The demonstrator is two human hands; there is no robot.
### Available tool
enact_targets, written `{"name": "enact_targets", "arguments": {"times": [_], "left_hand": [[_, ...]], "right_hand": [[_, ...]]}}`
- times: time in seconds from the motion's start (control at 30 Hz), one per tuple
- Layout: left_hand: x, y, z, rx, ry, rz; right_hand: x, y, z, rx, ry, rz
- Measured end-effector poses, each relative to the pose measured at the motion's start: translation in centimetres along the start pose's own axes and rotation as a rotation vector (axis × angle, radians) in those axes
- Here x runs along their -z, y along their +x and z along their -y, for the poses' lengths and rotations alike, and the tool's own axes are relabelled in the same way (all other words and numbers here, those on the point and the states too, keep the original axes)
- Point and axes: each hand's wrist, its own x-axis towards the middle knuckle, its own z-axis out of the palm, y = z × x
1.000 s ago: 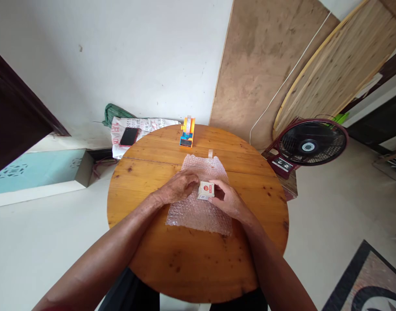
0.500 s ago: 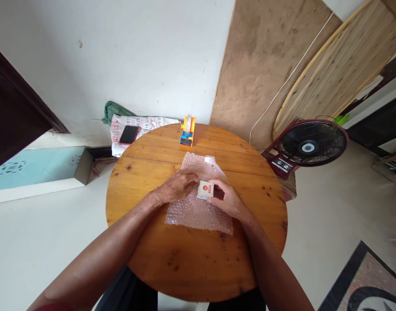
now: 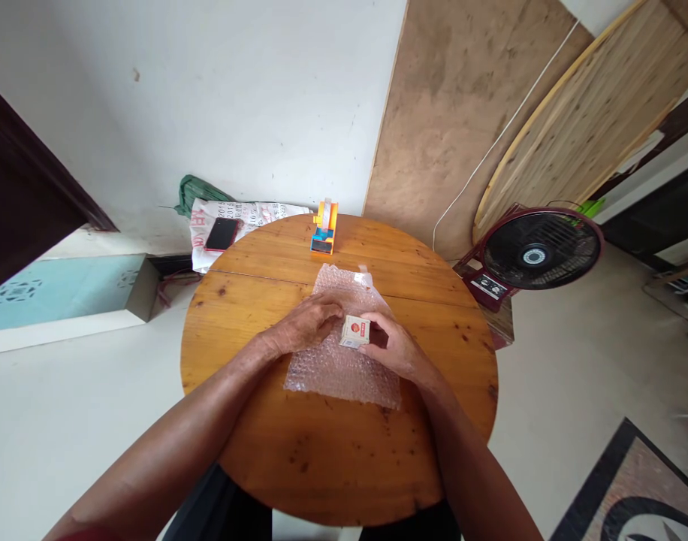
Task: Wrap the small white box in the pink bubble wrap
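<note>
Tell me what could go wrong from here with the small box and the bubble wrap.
The right grip has the small box by one side, so it might twist or slip. The bubble wrap spreads beneath both hands and could ruck up if the left grip drags across it. A clear strip at its far edge looks like tape and may stick to the table.

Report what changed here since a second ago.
The clear tape strip at the far edge of the bubble wrap seems to have curled slightly inward; nothing was grasped or released. The right hand still holds the small carton, the left hand beside it.
</note>
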Motion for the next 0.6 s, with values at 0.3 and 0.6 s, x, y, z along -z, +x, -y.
{"name": "enact_targets", "arguments": {"times": [0.3, 0.6], "left_hand": [[0.1, 0.0, -0.4, 0.025, -0.045, -0.019], [0.8, 0.0, -2.1, 0.097, -0.383, -0.062]], "right_hand": [[0.1, -0.2, 0.1, -0.01, -0.029, -0.012], [0.4, -0.3, 0.9, 0.034, 0.016, 0.012]]}}
